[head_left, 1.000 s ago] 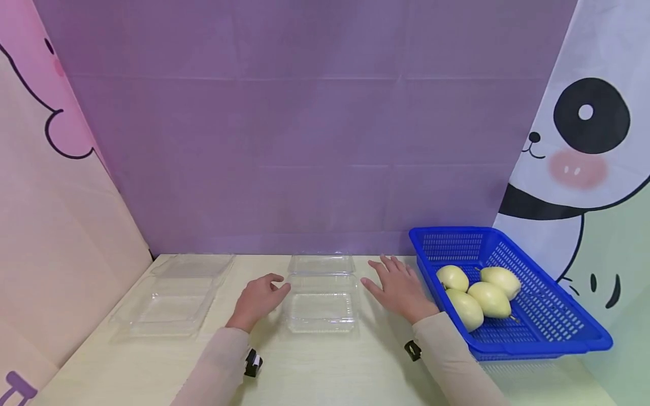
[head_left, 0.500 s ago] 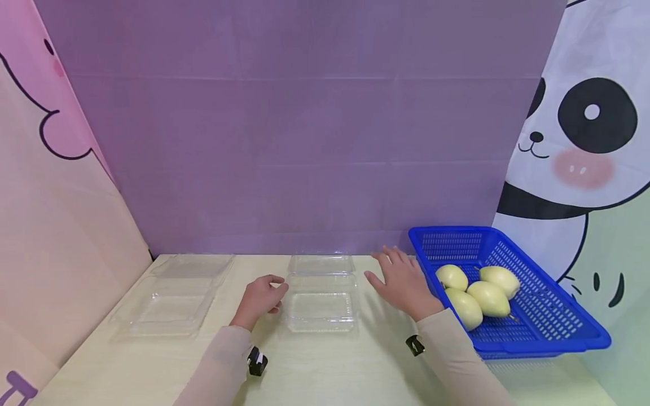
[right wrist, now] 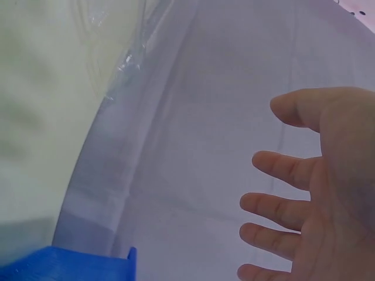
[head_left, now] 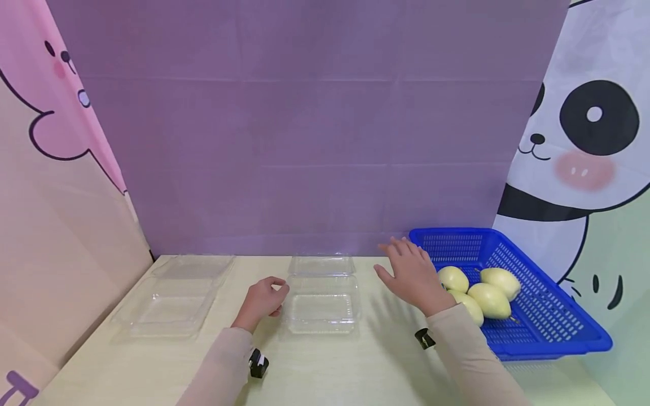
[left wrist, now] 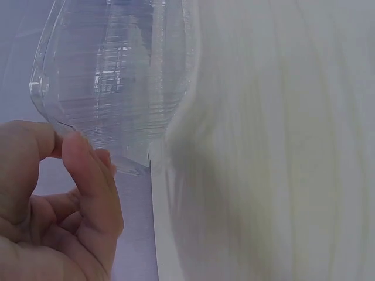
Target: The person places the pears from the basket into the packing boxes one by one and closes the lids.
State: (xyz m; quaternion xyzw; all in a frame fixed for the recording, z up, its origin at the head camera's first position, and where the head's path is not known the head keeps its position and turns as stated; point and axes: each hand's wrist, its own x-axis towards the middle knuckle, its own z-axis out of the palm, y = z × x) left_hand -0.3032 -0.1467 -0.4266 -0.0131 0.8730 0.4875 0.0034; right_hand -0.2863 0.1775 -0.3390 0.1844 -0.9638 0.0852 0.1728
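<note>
We observe the left hand (head_left: 261, 301) pinching the edge of the clear container (head_left: 321, 309); the right hand (head_left: 412, 276), fingers spread, is near the blue basket (head_left: 548, 296).

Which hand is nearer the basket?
Right. The right hand overlaps the left edge of the basket in the head view; the left hand is farther off, at the left edge of the central clear box.

I take this place, viewed remotely, for a small makeshift booth: a pale table (head_left: 325, 369) closed in by purple cloth (head_left: 315, 124) and cartoon-animal sheets (head_left: 574, 177).
</note>
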